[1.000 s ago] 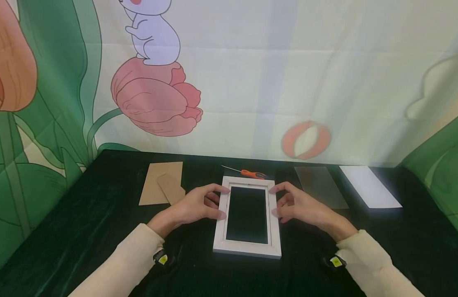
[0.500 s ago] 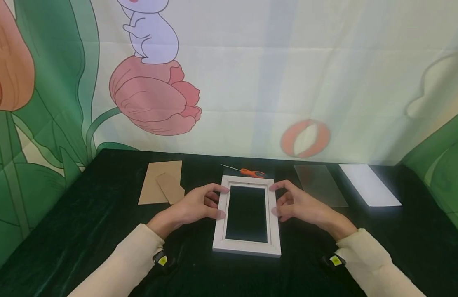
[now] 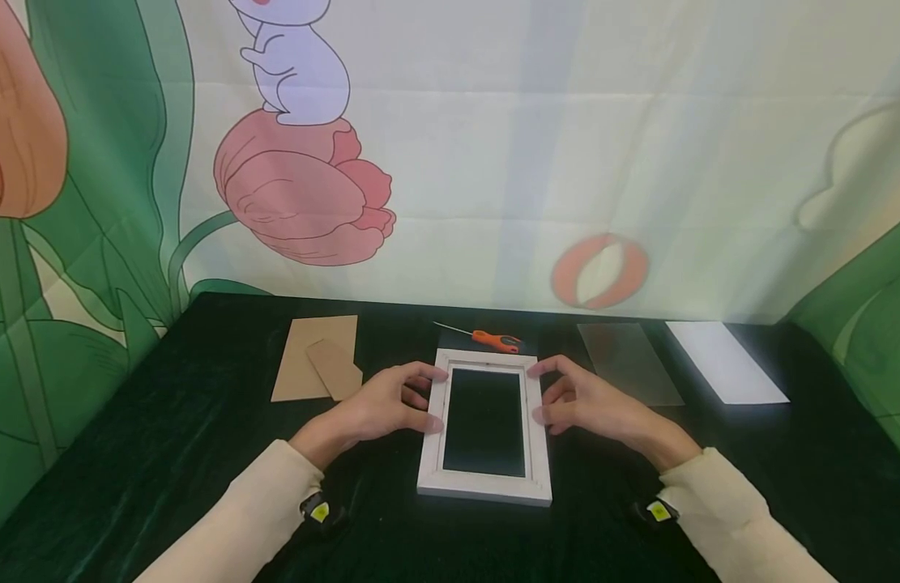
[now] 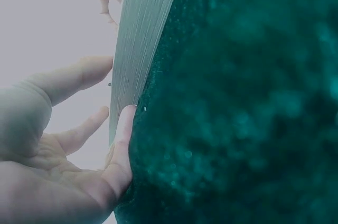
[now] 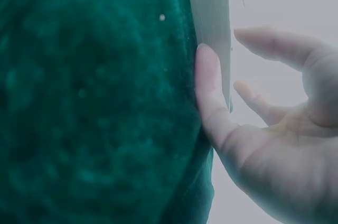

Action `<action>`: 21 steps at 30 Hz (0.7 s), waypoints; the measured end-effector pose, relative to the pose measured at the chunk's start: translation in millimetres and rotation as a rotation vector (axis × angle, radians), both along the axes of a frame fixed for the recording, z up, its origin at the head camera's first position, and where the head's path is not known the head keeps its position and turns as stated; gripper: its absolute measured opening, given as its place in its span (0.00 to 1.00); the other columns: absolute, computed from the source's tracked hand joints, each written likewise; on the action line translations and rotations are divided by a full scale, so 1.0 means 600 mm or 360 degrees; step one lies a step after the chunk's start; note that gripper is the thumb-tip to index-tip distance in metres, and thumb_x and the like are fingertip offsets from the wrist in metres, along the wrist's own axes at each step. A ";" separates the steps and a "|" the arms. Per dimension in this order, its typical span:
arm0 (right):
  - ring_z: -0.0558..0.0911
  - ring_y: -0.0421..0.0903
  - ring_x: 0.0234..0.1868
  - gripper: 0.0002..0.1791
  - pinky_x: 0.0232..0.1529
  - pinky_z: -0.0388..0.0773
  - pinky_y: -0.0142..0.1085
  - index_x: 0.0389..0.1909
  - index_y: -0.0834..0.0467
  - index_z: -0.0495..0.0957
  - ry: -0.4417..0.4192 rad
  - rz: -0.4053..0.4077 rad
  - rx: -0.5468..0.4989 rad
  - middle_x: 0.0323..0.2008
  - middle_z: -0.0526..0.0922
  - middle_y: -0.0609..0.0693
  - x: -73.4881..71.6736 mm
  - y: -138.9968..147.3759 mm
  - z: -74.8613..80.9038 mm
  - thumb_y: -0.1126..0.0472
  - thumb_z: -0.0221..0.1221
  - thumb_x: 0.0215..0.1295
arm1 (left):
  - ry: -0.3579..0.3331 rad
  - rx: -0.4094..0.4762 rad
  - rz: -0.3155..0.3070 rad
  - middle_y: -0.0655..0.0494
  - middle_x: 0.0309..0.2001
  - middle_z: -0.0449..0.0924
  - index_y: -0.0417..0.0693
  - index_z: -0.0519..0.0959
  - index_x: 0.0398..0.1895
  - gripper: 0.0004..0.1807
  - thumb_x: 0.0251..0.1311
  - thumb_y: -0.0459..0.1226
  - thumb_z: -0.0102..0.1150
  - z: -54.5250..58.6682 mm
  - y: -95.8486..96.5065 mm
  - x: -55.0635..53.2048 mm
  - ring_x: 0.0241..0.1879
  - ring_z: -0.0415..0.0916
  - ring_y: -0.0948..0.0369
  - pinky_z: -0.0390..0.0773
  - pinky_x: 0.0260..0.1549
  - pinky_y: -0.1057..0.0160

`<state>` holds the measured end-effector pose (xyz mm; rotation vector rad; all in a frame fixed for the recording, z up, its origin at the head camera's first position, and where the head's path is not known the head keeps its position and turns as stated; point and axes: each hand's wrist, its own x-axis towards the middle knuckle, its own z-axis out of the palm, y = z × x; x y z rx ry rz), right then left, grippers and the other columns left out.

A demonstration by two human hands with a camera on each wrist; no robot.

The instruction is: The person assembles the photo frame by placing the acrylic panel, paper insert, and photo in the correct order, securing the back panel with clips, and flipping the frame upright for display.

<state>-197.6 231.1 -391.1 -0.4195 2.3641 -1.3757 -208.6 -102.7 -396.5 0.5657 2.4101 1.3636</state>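
A white picture frame (image 3: 486,487) is at the middle of the dark green cloth, its opening showing only dark. My left hand (image 3: 380,401) grips its left side, thumb and index finger at the edge. Opposite it, my right hand (image 3: 591,401) holds the right side in the same way. Seen from the left wrist, a finger lies along the frame's pale side face (image 4: 145,34), with other fingertips at its upper edge. The right wrist view has one fingertip pressed to the frame's side (image 5: 211,12) and two more beside the edge.
Behind the frame lies an orange-handled tool (image 3: 496,341) with a thin metal shaft. A brown backing board (image 3: 304,356) with a stand flap (image 3: 336,368) is at the left. A clear sheet (image 3: 628,364) and a white sheet (image 3: 727,364) lie right. A printed curtain (image 3: 457,162) hangs behind.
The frame's far edge has dropped slightly towards me, widening the gap to the orange-handled tool. Both hands keep their hold on the frame's sides.
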 end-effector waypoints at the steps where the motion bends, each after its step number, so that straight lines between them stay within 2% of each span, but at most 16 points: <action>1: 0.86 0.56 0.45 0.38 0.50 0.87 0.48 0.74 0.59 0.60 -0.0001 -0.0001 0.0006 0.51 0.78 0.61 0.000 0.000 0.000 0.58 0.70 0.70 | 0.0001 -0.0001 -0.0003 0.42 0.63 0.75 0.46 0.76 0.70 0.36 0.58 0.35 0.79 0.000 0.000 0.000 0.51 0.80 0.50 0.86 0.50 0.50; 13: 0.85 0.56 0.45 0.37 0.51 0.87 0.48 0.73 0.60 0.62 0.0000 0.0010 0.0018 0.52 0.78 0.61 -0.001 0.001 -0.002 0.59 0.69 0.70 | 0.0028 0.0013 -0.0030 0.42 0.62 0.74 0.46 0.76 0.70 0.35 0.59 0.36 0.78 -0.007 -0.002 -0.005 0.51 0.80 0.50 0.86 0.49 0.49; 21: 0.85 0.56 0.45 0.37 0.51 0.87 0.47 0.73 0.60 0.62 0.0017 0.0014 0.0022 0.51 0.78 0.61 -0.002 0.004 -0.005 0.59 0.70 0.69 | 0.0035 0.0025 -0.0033 0.45 0.56 0.77 0.46 0.77 0.70 0.34 0.61 0.37 0.77 -0.011 -0.006 -0.008 0.47 0.81 0.52 0.85 0.50 0.50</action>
